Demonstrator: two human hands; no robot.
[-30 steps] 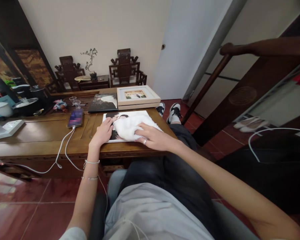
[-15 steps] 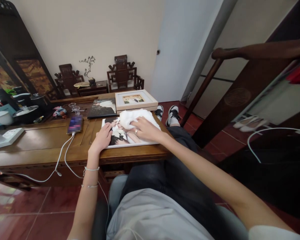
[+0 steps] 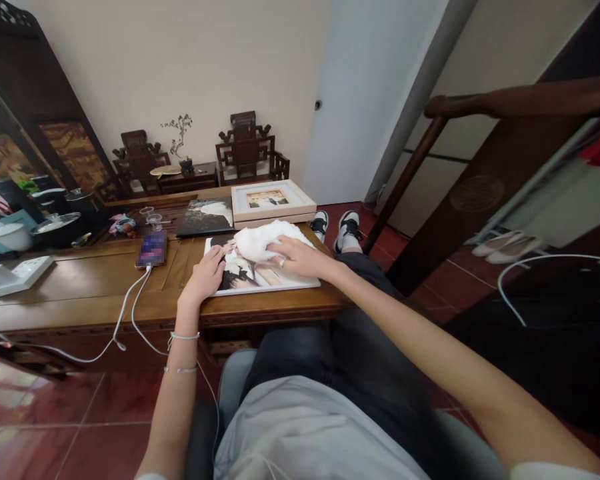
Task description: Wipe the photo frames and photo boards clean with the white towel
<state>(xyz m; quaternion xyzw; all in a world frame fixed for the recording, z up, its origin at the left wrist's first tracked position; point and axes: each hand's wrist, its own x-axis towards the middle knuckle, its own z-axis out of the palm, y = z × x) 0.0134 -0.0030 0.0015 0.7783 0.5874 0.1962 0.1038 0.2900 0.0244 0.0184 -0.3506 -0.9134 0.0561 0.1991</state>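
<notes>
A photo panel (image 3: 240, 283) with a white edge lies flat at the front of the wooden table (image 3: 180, 300). My left hand (image 3: 207, 272) rests on its left end, fingers stretched out over the picture. Bunched under my right hand (image 3: 297, 257) is a fluffy white cloth (image 3: 257, 241), gripped by the fingers and pressed on the panel's upper right part. The cloth hides much of the picture there. Behind it stand a framed picture (image 3: 275, 217) with a pale wooden frame and a dark photo panel (image 3: 200, 220).
Left of the panel lies a phone (image 3: 151, 249) with a white cable (image 3: 127, 303) hanging over the table edge. A power strip (image 3: 23, 277), a lidded pot (image 3: 56, 229) and small glass cups (image 3: 153, 221) are further left. A wooden chair (image 3: 420, 160) rises on the right.
My right hand and the cloth have shifted slightly on the panel, uncovering a bit more near its lower right corner. My left hand stays in place.
</notes>
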